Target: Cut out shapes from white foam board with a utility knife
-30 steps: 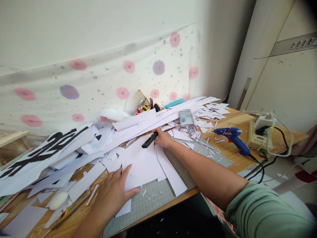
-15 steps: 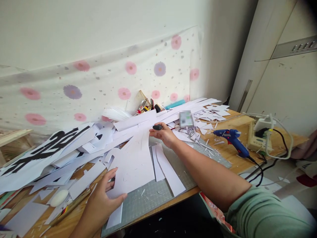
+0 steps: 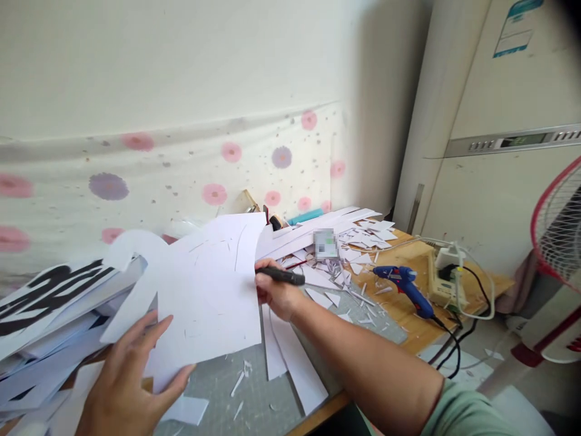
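Observation:
A white sheet (image 3: 209,297) with several fine cut lines stands raised and tilted above the grey cutting mat (image 3: 258,399). At its right edge, my right hand (image 3: 279,293) is closed around a black utility knife (image 3: 281,275); no blade shows. Those fingers also meet the sheet's edge, partly hidden behind it. My left hand (image 3: 131,375) is at the lower left corner, fingers spread and thumb apart, fingertips against the sheet. Beside it is a curved white cutout (image 3: 131,251), partly behind the sheet. Two white strips (image 3: 299,363) lie on the mat below my right hand.
White offcuts (image 3: 367,233) litter the table's far right. A blue glue gun (image 3: 403,287) lies near a power strip (image 3: 447,281) with looping cables. Black-marked white pieces (image 3: 49,297) are piled at left. A red-rimmed fan (image 3: 560,224) stands at the right, by a flower-patterned wall sheet (image 3: 181,181).
The white sheet has been raised and tilted up from the mat. My right hand has turned, so the knife now points to the right. The view has swung to the right.

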The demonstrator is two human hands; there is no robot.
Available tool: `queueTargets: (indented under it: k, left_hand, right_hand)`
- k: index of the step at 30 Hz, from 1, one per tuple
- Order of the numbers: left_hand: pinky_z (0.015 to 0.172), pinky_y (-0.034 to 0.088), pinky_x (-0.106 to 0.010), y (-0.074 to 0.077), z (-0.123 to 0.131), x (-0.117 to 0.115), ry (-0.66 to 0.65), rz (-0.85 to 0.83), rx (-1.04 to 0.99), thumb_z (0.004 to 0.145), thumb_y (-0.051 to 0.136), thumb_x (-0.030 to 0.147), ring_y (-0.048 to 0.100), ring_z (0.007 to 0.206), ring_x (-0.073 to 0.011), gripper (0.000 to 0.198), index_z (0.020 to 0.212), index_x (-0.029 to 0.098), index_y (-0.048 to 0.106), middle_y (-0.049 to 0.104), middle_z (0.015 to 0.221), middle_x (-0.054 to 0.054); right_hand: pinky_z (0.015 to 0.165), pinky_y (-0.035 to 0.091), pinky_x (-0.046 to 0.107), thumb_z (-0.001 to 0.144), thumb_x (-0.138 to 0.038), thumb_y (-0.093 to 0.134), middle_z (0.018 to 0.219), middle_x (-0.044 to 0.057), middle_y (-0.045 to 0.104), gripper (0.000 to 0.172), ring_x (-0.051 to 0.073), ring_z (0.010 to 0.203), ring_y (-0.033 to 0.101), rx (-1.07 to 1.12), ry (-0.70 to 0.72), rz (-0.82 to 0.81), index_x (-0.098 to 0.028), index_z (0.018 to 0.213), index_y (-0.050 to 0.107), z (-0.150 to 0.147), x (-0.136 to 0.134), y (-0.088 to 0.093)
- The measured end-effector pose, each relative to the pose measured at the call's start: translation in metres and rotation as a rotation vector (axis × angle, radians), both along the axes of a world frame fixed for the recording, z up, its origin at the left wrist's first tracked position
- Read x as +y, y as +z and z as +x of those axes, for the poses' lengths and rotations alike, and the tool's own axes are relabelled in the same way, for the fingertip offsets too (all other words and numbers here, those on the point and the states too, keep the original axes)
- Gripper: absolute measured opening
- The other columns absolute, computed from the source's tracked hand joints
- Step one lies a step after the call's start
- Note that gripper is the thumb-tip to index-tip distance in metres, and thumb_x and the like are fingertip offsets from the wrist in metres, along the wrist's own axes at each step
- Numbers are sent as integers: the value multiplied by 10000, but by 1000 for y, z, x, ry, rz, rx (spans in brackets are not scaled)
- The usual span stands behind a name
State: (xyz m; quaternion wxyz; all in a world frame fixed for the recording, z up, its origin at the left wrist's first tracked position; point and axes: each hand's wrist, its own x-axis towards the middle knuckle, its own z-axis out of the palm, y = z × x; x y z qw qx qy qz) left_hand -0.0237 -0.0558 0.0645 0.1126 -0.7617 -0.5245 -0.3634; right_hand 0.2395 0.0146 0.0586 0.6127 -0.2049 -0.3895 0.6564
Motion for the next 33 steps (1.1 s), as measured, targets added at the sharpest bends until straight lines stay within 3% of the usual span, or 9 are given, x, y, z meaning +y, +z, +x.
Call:
queueTargets:
  k: [7, 10, 12, 14, 16, 18, 23, 27, 33]
  left_hand:
    - [1110, 332, -656, 26, 21, 31, -73, 259, 195, 887, 589, 372, 456, 1317, -417, 442, 1315, 376, 478, 381, 1537, -29]
    - [829, 556, -398, 9, 44, 14, -331, 311, -16, 813, 704, 257, 649, 964, -265, 361, 1136, 371, 588, 659, 1058, -16]
    - [617, 515, -296, -5, 62, 7, -489, -38, -137, 867, 631, 253, 612, 647, -183, 58, 872, 310, 636, 640, 715, 10]
    - [513, 433, -263, -14, 77, 9, -491, -415, -436, 876, 619, 452, 521, 524, -151, 306, 653, 245, 592, 552, 556, 3]
    - [452, 373, -232, -17, 88, 18, -569, -836, -842, 768, 657, 678, 440, 458, -121, 460, 750, 218, 656, 522, 504, 9]
    - [448, 364, -225, -16, 93, 28, -577, -966, -1132, 669, 686, 768, 399, 431, -97, 586, 699, 184, 640, 505, 479, 6]
    - [418, 390, -207, -13, 87, 36, -386, -808, -1436, 685, 779, 617, 518, 534, -125, 462, 907, 235, 646, 616, 689, 15]
    - [700, 567, -279, -6, 68, 38, -297, -618, -1673, 676, 842, 379, 660, 947, -224, 517, 1137, 293, 623, 701, 1038, -6]
    - [355, 302, -153, 11, 52, 46, -311, -505, -1791, 556, 918, 331, 383, 428, -43, 465, 873, 218, 597, 580, 669, 93]
  right_hand:
    - [525, 426, 227, 463, -256, 855, 744, -67, 597, 485, 144, 647, 566, 79, -130, -65, -260, 802, 508, -10, -4, 2]
    - [517, 413, 240, 486, -314, 839, 731, -62, 580, 469, 152, 630, 551, 128, -223, -79, -270, 808, 501, -9, -1, 4]
    - [523, 415, 245, 502, -337, 830, 744, -58, 583, 466, 154, 638, 554, 163, -287, -71, -275, 821, 496, -10, 0, 5]
    - [540, 424, 247, 527, -345, 825, 767, -53, 592, 460, 155, 659, 562, 192, -338, -49, -277, 847, 502, -13, -1, 5]
    - [569, 440, 250, 547, -335, 833, 788, -47, 601, 455, 154, 690, 572, 209, -352, -34, -277, 866, 513, -17, -4, 5]
    - [595, 451, 249, 562, -321, 848, 798, -44, 608, 451, 150, 713, 577, 203, -318, -27, -274, 869, 521, -23, -9, 4]
    - [627, 487, 269, 627, -327, 856, 867, -29, 634, 423, 157, 750, 612, 74, -115, 6, -278, 902, 539, -34, -20, -5]
    - [665, 514, 310, 678, -223, 800, 931, -8, 660, 374, 187, 807, 666, -197, 33, 104, -293, 935, 538, -24, -17, -11]
    - [795, 537, 413, 559, -53, 695, 1410, 73, 529, 691, 295, 1159, 631, -394, 94, 82, -350, 1164, 543, 7, -8, -3]
